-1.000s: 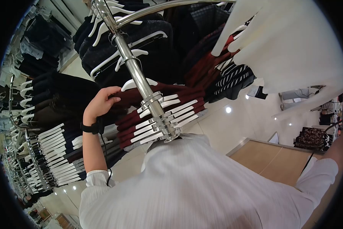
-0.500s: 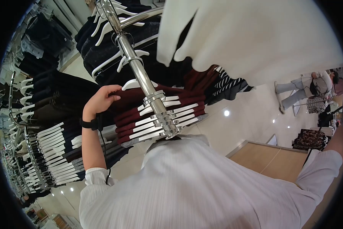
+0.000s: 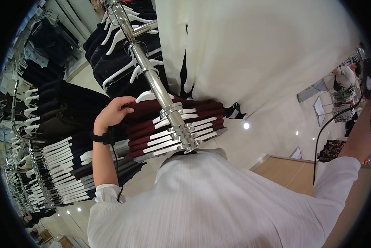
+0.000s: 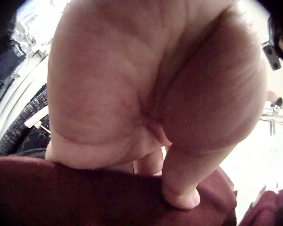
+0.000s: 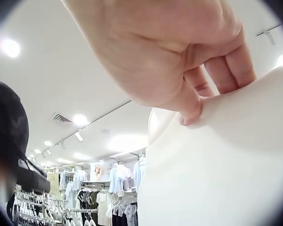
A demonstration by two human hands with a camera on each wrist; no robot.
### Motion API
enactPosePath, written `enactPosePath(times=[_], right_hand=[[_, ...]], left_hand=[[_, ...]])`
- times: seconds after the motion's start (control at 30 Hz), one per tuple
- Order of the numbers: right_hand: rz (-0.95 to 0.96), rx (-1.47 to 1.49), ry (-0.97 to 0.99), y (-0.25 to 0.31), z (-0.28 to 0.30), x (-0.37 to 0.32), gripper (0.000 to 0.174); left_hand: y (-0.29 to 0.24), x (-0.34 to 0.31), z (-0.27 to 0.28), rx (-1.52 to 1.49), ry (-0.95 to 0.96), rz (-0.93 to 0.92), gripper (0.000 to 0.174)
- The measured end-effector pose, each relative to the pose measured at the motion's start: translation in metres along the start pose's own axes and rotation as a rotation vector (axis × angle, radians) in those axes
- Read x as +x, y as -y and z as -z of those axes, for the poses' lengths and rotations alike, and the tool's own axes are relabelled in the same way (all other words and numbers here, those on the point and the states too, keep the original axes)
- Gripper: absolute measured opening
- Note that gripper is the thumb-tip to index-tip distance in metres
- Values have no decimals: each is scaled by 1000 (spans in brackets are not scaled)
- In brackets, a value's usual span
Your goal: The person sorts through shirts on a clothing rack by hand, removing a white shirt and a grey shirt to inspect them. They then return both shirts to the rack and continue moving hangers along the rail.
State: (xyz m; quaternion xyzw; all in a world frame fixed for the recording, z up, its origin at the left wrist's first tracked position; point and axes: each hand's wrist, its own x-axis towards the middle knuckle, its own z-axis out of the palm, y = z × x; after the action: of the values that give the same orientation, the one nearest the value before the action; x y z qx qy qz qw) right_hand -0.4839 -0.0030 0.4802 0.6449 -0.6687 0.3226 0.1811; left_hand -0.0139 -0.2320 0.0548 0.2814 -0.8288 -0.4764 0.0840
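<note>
At the chrome rail, my left hand (image 3: 112, 114) pinches the shoulder of a maroon garment (image 3: 146, 110) beside its white hanger (image 3: 145, 96). In the left wrist view the thumb lies on the near side of the maroon cloth (image 4: 80, 193), while the other fingers are mostly hidden behind it. My right hand (image 5: 184, 52) is raised and grips the top edge of a long white garment (image 5: 212, 165) between thumb and fingers. That white garment hangs across the upper right of the head view, its lower end split and overlapping the dark clothes. There the right hand itself is hidden.
A chrome rail (image 3: 152, 80) with white hangers runs down the middle, dark garments (image 3: 107, 49) at its far end. More racks of hung clothes (image 3: 65, 169) stand at left. A wooden-topped surface (image 3: 286, 171) lies at right, and a person (image 3: 344, 76) is farther off.
The white garment has swung left and down, covering more of the dark clothes and the curved rail. My left hand keeps its place on the maroon garment. A person has come into view at right.
</note>
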Motion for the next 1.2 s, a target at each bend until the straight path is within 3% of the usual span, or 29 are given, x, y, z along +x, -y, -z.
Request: enactPosePath(times=[0.3, 0.37, 0.4, 0.47, 0.5, 0.6, 0.7, 0.77, 0.93, 1.2], right_hand=[[-23, 193, 117, 6, -123, -52, 15], [-234, 337, 310, 7, -140, -56, 11], [-234, 336, 310, -10, -153, -64, 11], [-56, 329, 319, -51, -186, -82, 25], [-20, 406, 304, -43, -196, -89, 19], [-149, 459, 325, -47, -219, -111, 21], [-208, 547, 334, -49, -234, -125, 21], [-263, 628, 211, -48, -239, -135, 18], [-274, 605, 236, -60, -231, -164, 18], [-185, 334, 379, -42, -257, -175, 23]], left_hand=[[3, 3, 1, 3, -7, -30, 30], [1, 3, 1, 32, 3, 13, 31], [2, 3, 0, 32, 4, 12, 31], [5, 2, 0, 43, -17, -3, 32], [3, 2, 0, 43, -23, 1, 32], [-1, -1, -2, 22, -33, 4, 32], [1, -1, -4, 19, -60, -10, 31], [-3, 0, -4, 35, -42, 8, 32], [6, 0, -9, 2, -74, 31, 32], [6, 0, -17, -32, -81, 43, 33]])
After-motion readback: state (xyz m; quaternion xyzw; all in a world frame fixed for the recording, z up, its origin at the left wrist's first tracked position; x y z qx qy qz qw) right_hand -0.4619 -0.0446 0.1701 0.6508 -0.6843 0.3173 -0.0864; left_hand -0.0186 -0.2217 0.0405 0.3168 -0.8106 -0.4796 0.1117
